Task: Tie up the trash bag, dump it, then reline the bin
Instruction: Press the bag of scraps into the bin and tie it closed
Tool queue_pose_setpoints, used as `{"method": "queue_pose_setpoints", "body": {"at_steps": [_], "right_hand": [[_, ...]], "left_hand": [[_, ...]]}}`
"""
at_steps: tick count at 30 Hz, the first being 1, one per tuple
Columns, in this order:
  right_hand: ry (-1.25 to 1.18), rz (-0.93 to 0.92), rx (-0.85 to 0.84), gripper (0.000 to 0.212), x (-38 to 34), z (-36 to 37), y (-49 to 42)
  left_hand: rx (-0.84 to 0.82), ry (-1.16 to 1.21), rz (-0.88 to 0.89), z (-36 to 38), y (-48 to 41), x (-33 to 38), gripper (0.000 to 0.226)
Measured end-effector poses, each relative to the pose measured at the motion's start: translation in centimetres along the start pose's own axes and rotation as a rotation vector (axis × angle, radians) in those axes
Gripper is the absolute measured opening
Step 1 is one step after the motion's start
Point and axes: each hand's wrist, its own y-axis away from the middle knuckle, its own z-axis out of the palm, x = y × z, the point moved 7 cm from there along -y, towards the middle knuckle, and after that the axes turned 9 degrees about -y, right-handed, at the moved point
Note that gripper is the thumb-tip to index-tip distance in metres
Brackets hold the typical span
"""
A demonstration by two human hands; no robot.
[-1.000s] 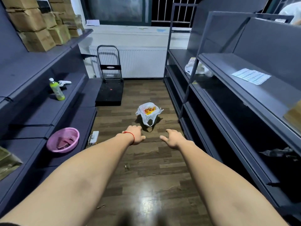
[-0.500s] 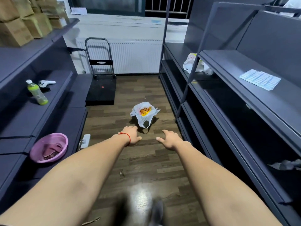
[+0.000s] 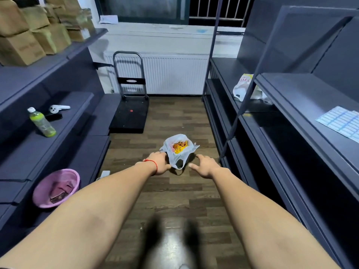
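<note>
Flanking the open trash bag on the floor, the left grip and right grip are both spread and empty; the bag sits between and just beyond them. By my judgement nothing is done yet: the bag is untied, and tying, dumping and relining all remain.

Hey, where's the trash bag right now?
Head view: the trash bag sits open on the floor mid-aisle, just beyond and between the left hand and right hand, nearer than the black cart.
</note>
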Motion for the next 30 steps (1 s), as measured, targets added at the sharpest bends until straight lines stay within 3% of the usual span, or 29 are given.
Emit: {"method": "queue_pose_setpoints", "body": {"at_steps": [15, 30], "right_hand": [[0.012, 0.041, -0.076, 0.074, 0.9, -4.3, -13.8], [-0.012, 0.056, -0.043, 0.071, -5.4, -10.9, -28.8]], "left_hand": [[-0.079, 0.035, -0.019, -1.5, -14.8, -0.3, 0.068], [-0.094, 0.084, 0.028, -8.9, -31.6, -4.5, 0.067]]}}
